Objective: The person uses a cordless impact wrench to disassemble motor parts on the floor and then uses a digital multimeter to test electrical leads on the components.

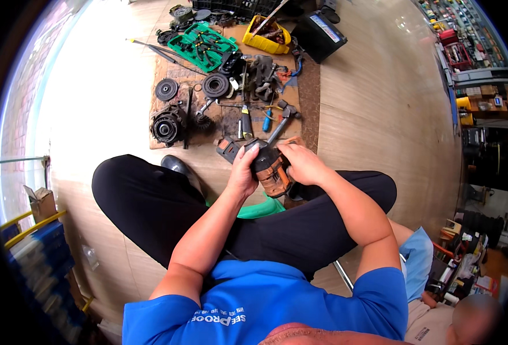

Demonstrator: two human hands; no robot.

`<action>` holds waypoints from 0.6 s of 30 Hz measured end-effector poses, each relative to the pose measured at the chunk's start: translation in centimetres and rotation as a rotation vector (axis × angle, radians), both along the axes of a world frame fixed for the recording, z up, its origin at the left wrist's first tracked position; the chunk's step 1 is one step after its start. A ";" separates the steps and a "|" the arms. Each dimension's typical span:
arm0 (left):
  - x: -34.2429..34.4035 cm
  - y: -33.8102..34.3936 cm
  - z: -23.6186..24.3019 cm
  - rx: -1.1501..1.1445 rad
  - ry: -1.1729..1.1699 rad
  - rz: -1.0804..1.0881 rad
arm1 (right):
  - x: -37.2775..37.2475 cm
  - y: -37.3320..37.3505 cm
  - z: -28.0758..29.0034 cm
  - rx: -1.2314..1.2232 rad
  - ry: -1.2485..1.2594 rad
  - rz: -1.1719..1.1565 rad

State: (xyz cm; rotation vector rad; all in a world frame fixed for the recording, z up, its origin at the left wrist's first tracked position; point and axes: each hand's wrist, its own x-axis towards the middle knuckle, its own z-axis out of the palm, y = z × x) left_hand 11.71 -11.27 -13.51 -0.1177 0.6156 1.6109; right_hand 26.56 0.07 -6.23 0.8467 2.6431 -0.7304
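Above my lap I hold a cordless power tool (272, 175) with a worn orange and black body. My left hand (245, 167) is closed round its grip, beside the black battery pack (228, 149). On the other side, my right hand (303, 163) has its fingers curled against the tool's body; its fingertips are partly hidden. Something orange-brown (292, 141) shows just beyond those fingers, too small to make out. A hammer (288, 109) lies just past the tool, its grey handle pointing toward my hands. Near it are a blue-handled tool (267, 121) and a yellow-and-black-handled tool (246, 122).
A greasy cardboard sheet (214, 123) carries a round machine part (168, 125), pulleys (215, 85), an open green tool case (203, 46) and a yellow bin (266, 35). A black battery (319, 37) stands behind. Beneath me is a green stool (261, 208); another person (438, 316) sits at lower right.
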 end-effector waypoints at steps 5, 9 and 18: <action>0.7 0.3 -1.1 -0.209 0.108 0.104 | -1.2 -1.0 0.8 -0.498 0.062 -0.213; 1.3 0.4 -1.8 -0.323 0.172 0.124 | -0.6 -3.0 -2.3 -0.320 0.185 -0.123; 3.9 0.3 -1.4 -0.426 0.243 0.009 | -0.4 -3.1 -2.3 -0.521 0.060 -0.460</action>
